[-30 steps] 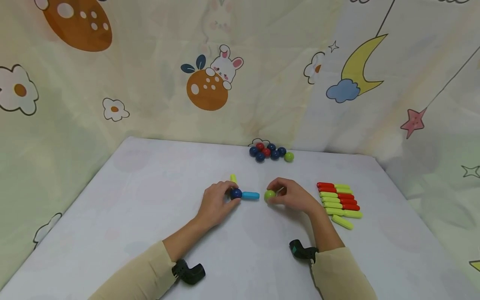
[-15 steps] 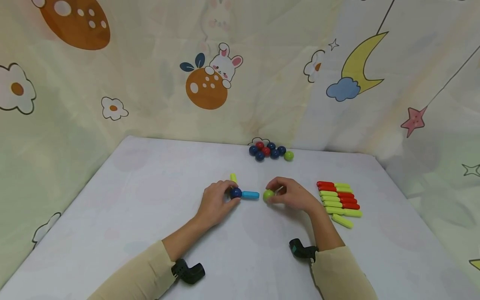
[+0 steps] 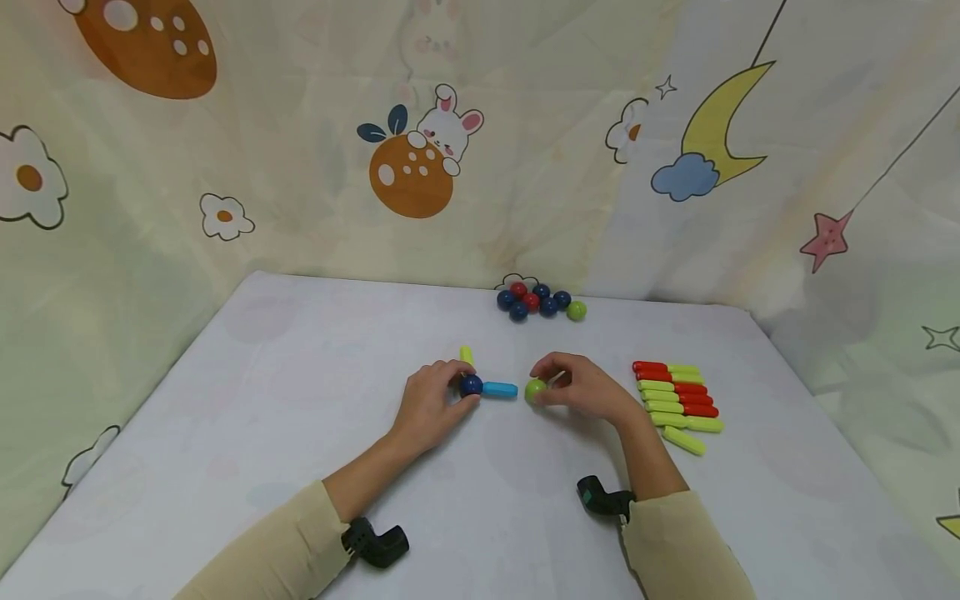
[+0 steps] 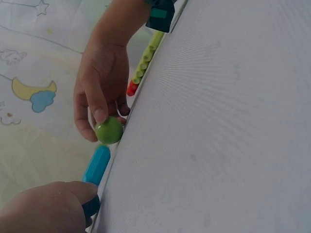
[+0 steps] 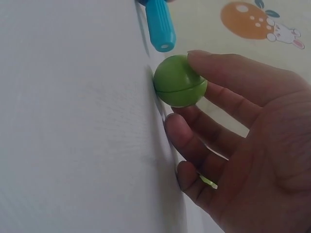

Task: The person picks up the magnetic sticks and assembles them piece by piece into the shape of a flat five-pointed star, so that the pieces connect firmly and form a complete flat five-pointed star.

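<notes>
My left hand (image 3: pixel 429 402) grips a dark blue ball (image 3: pixel 471 384) on the white table. From that ball a light blue stick (image 3: pixel 500 389) points right, and a yellow-green stick (image 3: pixel 467 356) reaches away behind the fingers; how it joins is hidden. A green ball (image 3: pixel 535 391) is pinched between thumb and fingers of my right hand (image 3: pixel 588 390). In the right wrist view the green ball (image 5: pixel 180 81) shows a groove around it, and the blue stick's end (image 5: pixel 164 44) faces it. A small gap separates the two in the head view.
At the table's back edge lies a cluster of dark blue, red and green balls (image 3: pixel 531 302). Rows of joined red and yellow-green sticks (image 3: pixel 678 389) lie right of my right hand, with a single yellow-green stick (image 3: pixel 684 441) in front. A printed cloth (image 3: pixel 300 183) hangs behind.
My right hand has shifted slightly left with the green ball, narrowing the gap to the blue stick. The left hand keeps its hold on the dark blue ball.
</notes>
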A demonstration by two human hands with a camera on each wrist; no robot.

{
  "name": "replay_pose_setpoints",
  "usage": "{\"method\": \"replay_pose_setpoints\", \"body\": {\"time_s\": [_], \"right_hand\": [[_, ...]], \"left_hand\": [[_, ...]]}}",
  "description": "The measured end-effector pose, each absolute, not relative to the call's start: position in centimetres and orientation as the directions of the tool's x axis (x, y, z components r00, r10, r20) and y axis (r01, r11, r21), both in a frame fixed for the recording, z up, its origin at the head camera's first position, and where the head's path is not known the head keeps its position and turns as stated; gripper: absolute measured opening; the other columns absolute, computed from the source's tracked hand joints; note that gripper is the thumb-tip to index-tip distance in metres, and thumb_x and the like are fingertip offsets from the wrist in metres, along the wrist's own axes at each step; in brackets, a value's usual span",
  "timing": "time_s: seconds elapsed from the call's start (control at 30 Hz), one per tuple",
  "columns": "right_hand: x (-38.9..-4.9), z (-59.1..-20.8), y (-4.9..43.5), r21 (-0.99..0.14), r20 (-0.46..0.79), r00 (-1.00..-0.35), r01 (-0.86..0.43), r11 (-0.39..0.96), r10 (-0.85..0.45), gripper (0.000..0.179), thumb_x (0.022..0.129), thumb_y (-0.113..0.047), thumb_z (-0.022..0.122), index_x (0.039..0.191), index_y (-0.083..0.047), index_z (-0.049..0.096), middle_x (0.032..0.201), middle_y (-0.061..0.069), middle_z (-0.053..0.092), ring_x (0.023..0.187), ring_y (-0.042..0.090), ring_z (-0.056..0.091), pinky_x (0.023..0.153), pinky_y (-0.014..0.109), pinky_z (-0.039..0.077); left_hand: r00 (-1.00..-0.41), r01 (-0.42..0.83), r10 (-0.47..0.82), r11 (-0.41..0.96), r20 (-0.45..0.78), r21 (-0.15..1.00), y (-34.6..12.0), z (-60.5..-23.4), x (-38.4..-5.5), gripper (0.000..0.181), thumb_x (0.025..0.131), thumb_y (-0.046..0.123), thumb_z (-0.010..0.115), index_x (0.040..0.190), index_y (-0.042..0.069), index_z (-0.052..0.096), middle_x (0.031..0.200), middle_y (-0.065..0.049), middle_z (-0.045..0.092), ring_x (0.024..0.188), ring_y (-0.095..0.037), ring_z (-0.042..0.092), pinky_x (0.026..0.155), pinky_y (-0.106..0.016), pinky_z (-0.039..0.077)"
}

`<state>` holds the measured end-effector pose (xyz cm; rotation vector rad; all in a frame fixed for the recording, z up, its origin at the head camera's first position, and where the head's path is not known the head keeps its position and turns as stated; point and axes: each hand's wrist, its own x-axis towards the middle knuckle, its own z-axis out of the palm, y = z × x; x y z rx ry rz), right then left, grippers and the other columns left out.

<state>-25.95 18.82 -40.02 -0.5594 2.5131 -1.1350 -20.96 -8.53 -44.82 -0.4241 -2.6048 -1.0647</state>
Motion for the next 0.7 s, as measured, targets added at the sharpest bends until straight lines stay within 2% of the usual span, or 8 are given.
{"method": "replay_pose_setpoints", "body": {"time_s": [0.43, 0.7], "right_hand": [[-25.95, -39.73, 18.45, -0.790, -0.110, -0.865, -0.223, 0.571, -0.490, 0.039, 0.088, -0.021, 0.081, 0.123, -0.007, 0.067, 0.117, 0.010, 0.069, 0.098, 0.025, 0.062, 0.087, 0.035, 0.052], [-26.20, -39.84, 18.99, -0.788, -0.119, -0.870, -0.211, 0.579, -0.479, 0.039, 0.090, -0.023, 0.078, 0.125, -0.010, 0.066, 0.122, 0.011, 0.069, 0.104, 0.026, 0.064, 0.085, 0.033, 0.053]], "left_hand": [[-0.908, 0.389, 0.166, 0.680, 0.385, 0.622, -8.54, -44.87, -20.99, 0.037, 0.086, 0.023, 0.085, 0.119, 0.015, 0.070, 0.105, -0.006, 0.074, 0.098, -0.025, 0.064, 0.090, -0.047, 0.049], [-0.909, 0.386, 0.163, 0.681, 0.385, 0.623, -8.48, -44.75, -20.91, 0.036, 0.087, 0.023, 0.084, 0.119, 0.015, 0.070, 0.106, -0.005, 0.074, 0.100, -0.025, 0.064, 0.092, -0.049, 0.049]]}}
